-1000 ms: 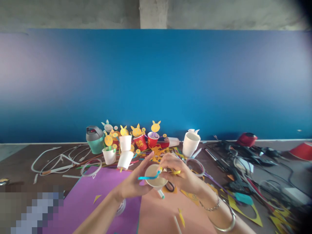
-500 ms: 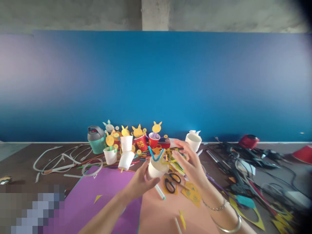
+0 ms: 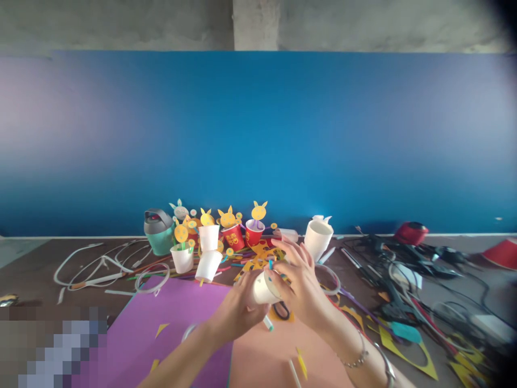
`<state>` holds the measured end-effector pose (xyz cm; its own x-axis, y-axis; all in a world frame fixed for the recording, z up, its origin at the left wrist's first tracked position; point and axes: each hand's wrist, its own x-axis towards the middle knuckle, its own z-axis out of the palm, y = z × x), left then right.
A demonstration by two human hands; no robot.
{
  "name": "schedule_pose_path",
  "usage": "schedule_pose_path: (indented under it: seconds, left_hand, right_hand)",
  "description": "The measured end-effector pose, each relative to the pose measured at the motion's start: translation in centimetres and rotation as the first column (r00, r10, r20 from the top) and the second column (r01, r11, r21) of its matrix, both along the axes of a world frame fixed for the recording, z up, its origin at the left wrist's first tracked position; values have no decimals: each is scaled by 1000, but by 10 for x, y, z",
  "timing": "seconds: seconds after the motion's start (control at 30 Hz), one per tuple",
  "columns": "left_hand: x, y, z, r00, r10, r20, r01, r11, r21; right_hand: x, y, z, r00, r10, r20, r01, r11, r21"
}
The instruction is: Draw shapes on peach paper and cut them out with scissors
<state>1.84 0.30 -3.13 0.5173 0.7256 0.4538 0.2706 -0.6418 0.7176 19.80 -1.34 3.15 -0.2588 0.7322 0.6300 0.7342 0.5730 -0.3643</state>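
The left hand [image 3: 242, 303] comes from the near left, its forearm slanting toward the far right, and its fingers are wrapped closely around a white paper cup [image 3: 263, 290], so this grip is holding it firmly. The cup is in the middle of the scene, tilted on its side and raised above the far part of the peach sheet [image 3: 262, 355]. The right hand [image 3: 299, 281] comes from the near right with a bent wrist; its thumb and forefinger are at the right end of the cup, beside a small blue straw piece [image 3: 271, 264], while the other fingers are spread toward the far side. I cannot tell whether this grip is pinching the piece. Just nearer than the cup, a white marker [image 3: 268, 323] lies beside a black scissors handle [image 3: 287, 309].
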Motion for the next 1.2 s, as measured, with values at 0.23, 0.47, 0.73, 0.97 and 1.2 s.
schedule_pose_path:
  seconds: [0.23,0.47,0.73,0.97,1.2]
  left_hand:
    - [-5,1,3,1000,24,-5,-24,1000,19]
    - [-2,-2,3,999,34,10,-34,999,-15]
    - [0,-5,4,997,-35,66,40,996,-85]
    - [1,-3,-7,992,-40,118,54,992,-116]
    - [-1,0,-19,979,-120,168,138,985,-102]
  right_hand:
    - [1,-2,3,1000,19,16,-19,1000,-12]
    - [9,-3,5,995,43,85,-33,992,-119]
    - [7,-2,3,995,21,98,-8,991,-136]
    - [10,-5,5,985,16,171,19,980,-199]
    - [10,-12,11,969,68,237,1,961,-277]
